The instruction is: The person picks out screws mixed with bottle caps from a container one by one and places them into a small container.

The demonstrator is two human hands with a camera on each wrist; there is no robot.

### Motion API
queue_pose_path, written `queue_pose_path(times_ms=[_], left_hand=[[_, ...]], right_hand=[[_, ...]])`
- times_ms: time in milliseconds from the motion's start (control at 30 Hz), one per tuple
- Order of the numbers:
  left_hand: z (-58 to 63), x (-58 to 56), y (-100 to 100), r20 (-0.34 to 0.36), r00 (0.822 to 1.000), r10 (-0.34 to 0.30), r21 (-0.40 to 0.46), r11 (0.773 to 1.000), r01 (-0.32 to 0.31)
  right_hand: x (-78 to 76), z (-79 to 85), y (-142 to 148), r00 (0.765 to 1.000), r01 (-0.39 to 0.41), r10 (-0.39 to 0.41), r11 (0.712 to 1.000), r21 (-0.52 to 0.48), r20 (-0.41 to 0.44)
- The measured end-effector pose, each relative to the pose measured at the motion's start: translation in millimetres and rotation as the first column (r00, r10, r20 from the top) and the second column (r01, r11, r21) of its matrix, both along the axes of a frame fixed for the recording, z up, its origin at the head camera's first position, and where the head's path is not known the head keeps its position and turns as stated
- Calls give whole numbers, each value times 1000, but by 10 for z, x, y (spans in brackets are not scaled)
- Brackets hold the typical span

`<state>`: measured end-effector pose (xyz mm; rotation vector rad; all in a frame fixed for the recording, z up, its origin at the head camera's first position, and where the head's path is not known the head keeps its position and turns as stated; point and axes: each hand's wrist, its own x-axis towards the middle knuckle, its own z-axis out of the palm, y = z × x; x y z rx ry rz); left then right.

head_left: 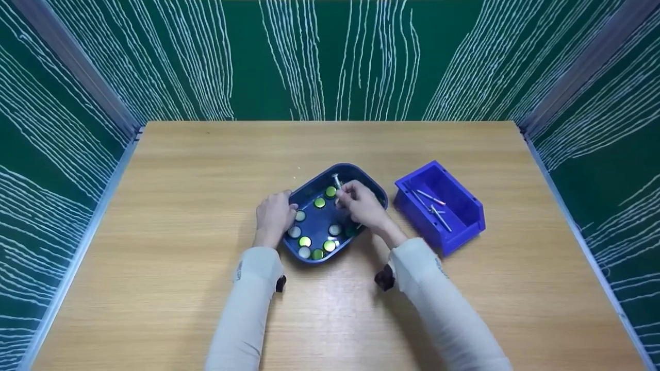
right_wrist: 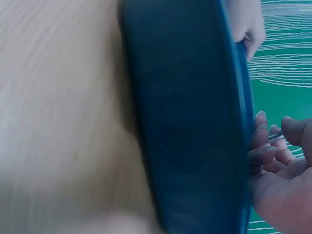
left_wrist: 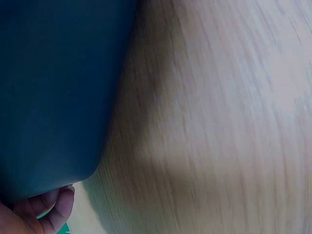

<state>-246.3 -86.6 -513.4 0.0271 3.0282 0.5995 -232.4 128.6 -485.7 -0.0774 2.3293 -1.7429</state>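
Note:
My left hand (head_left: 273,216) grips the left wall of a dark blue plastic tub (head_left: 315,222), thumb over the rim. Its curled fingers (left_wrist: 59,207) show against the tub's outer wall in the left wrist view. My right hand (head_left: 362,207) is over the tub's right part and pinches a silver bolt (head_left: 336,179) between thumb and fingers, head end up. In the right wrist view the bolt's shank (right_wrist: 275,137) shows between the fingertips, just beyond the rim. Several bottle caps lie in the tub, some green (head_left: 319,202), some silver (head_left: 335,230).
Right of the tub stands a blue-purple storage bin (head_left: 459,203) holding several bolts (head_left: 441,220). Both containers sit on a wooden table (head_left: 206,170). Green panels with white wavy lines (head_left: 330,62) enclose the table's back and sides.

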Motion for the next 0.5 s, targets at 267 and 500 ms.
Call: queue_pose_path(times_ms=[267,500], left_hand=[[-17,1,-14,-47,999,-4,-16,1000,4],[-26,0,-6,-26,1000,-5,-14,1000,5]], right_hand=[[-22,197,242,994,7,-10,1000,-29,-111],[-8,319,482,988,42,-41,999,2,-147]])
